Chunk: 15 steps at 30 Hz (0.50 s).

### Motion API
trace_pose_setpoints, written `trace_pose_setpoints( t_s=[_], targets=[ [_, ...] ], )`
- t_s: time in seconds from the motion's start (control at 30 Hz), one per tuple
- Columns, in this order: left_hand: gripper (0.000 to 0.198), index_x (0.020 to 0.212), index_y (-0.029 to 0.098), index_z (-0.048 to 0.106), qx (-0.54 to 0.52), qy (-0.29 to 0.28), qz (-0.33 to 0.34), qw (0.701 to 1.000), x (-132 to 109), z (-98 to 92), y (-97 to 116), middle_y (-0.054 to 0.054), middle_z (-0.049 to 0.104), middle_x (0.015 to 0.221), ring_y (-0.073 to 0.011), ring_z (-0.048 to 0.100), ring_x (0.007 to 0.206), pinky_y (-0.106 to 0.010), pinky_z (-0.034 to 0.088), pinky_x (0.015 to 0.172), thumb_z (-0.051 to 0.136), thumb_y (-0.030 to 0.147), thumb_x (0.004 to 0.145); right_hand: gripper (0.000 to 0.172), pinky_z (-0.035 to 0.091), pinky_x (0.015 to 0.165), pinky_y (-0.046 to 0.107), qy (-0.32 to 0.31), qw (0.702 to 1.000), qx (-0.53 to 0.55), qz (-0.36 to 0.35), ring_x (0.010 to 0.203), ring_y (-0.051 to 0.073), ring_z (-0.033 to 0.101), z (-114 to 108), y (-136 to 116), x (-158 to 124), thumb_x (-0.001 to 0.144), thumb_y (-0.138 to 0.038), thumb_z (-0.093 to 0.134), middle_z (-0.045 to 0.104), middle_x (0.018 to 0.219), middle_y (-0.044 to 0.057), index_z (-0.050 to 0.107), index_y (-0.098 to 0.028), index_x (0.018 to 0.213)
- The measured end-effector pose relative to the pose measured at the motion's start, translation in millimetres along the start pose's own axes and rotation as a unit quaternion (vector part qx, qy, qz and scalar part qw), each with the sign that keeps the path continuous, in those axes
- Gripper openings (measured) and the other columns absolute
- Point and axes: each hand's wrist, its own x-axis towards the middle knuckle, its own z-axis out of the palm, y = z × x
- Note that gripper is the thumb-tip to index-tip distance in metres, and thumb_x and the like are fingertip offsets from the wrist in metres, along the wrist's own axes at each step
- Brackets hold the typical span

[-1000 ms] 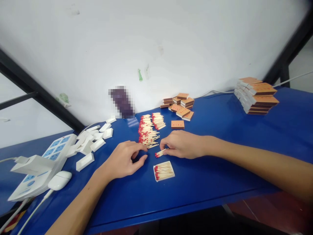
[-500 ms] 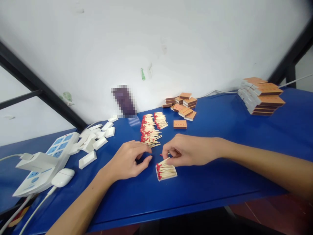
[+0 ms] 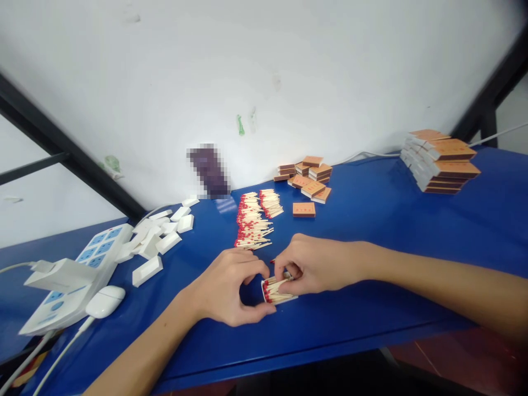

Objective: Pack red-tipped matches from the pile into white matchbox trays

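A small white matchbox tray (image 3: pixel 293 297) filled with red-headed matches (image 3: pixel 272 291) lies in front of me on the blue table. My right hand (image 3: pixel 303 267) is over the tray, thumb and fingers closed on matches at its upper side; the fingers hide part of the contents. My left hand (image 3: pixel 235 286) curves around the tray's left end, thumb below and forefinger above, fingers apart. Just past my fingers, a dark red match tip (image 3: pixel 272 261) peeks out. Beyond the hands are piles of loose matches (image 3: pixel 251 220), heads to the left.
Empty white trays (image 3: pixel 147 270) are heaped at left beside a power strip (image 3: pixel 88 261) with a white charger (image 3: pixel 61 275). Orange matchboxes (image 3: pixel 304 209) lie at the back, and a wrapped stack of matchboxes (image 3: pixel 447 165) stands at far right. A pixelated dark object (image 3: pixel 210 170) leans on the wall.
My left hand has moved right and opened wider around the tray's left end. My right hand has lowered onto the matches in the tray.
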Motion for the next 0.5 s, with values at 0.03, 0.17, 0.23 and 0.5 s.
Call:
trace_pose_setpoints(
  t_s=[0.03, 0.17, 0.23, 0.5],
  targets=[
    [0.025, 0.082, 0.019, 0.062, 0.004, 0.000, 0.003, 1.000, 0.4, 0.3, 0.6, 0.002, 0.052, 0.062, -0.0140, 0.048, 0.057, -0.029, 0.036, 0.058, 0.068, 0.043, 0.078, 0.009, 0.035, 0.053, 0.021, -0.002, 1.000, 0.007, 0.002, 0.048, 0.006, 0.047, 0.7, 0.4, 0.5, 0.082, -0.024, 0.068, 0.055, 0.056, -0.007, 0.073, -0.017, 0.083],
    [0.022, 0.081, 0.018, 0.060, 0.014, 0.005, 0.013, 1.000, 1.5, 1.4, 1.8, 0.002, 0.051, 0.061, -0.0136, 0.047, 0.057, -0.030, 0.034, 0.057, 0.068, 0.039, 0.077, 0.011, 0.036, 0.054, 0.021, -0.009, 1.000, 0.018, 0.008, 0.049, 0.006, 0.049, 2.0, 0.9, 1.6, 0.082, -0.026, 0.069, 0.055, 0.057, -0.007, 0.071, -0.016, 0.084],
    [0.022, 0.080, 0.018, 0.060, 0.010, 0.007, 0.012, 1.000, 1.6, 1.6, 1.6, 0.003, 0.051, 0.061, -0.0135, 0.046, 0.057, -0.030, 0.034, 0.058, 0.069, 0.038, 0.076, 0.011, 0.037, 0.054, 0.020, -0.010, 1.000, 0.017, 0.010, 0.049, 0.006, 0.049, 1.9, -0.6, 1.1, 0.081, -0.026, 0.068, 0.055, 0.057, -0.008, 0.069, -0.016, 0.086],
    [0.021, 0.080, 0.018, 0.059, 0.002, 0.013, 0.002, 1.000, 0.5, 1.4, -0.7, 0.002, 0.052, 0.061, -0.0140, 0.048, 0.058, -0.029, 0.036, 0.059, 0.069, 0.037, 0.077, 0.004, 0.033, 0.053, 0.021, -0.005, 0.998, -0.006, -0.058, 0.047, 0.007, 0.042, 3.4, 0.1, -1.8, 0.085, -0.017, 0.055, 0.050, 0.056, -0.008, 0.058, -0.018, 0.087]
  ],
)
